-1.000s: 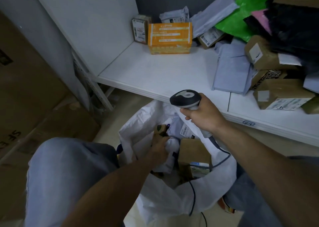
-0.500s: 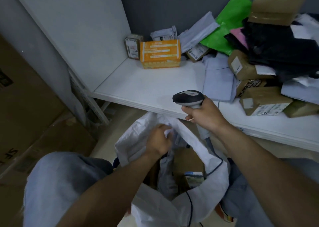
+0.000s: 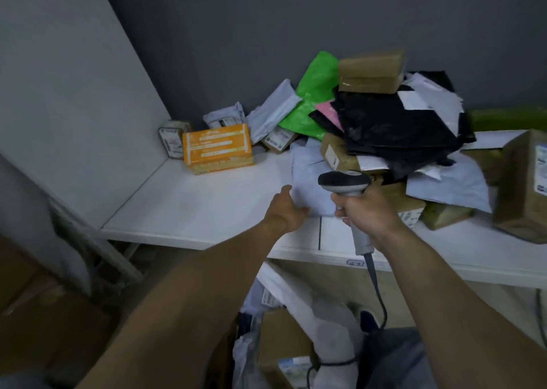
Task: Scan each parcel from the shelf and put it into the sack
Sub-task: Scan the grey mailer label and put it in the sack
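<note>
My left hand (image 3: 286,208) reaches onto the white shelf (image 3: 207,208) and touches the near left corner of a pale lilac mailer (image 3: 307,178), thumb spread apart from the fingers. My right hand (image 3: 365,211) grips the handle of a grey barcode scanner (image 3: 344,182), whose head hovers over the same mailer. The white sack (image 3: 328,320) stands open below the shelf edge between my arms, with a brown box (image 3: 281,341) and other parcels inside.
Parcels are heaped at the shelf's right: black bags (image 3: 393,128), a green bag (image 3: 316,92), brown boxes (image 3: 371,70), a big box (image 3: 524,181). An orange box (image 3: 217,147) stands at the back left. The scanner cable (image 3: 379,294) hangs into the sack. Cardboard cartons (image 3: 35,329) lie left.
My left hand came up out of the sack and moved onto the shelf to the lilac mailer. The view tilted up towards the shelf. My right hand kept hold of the scanner.
</note>
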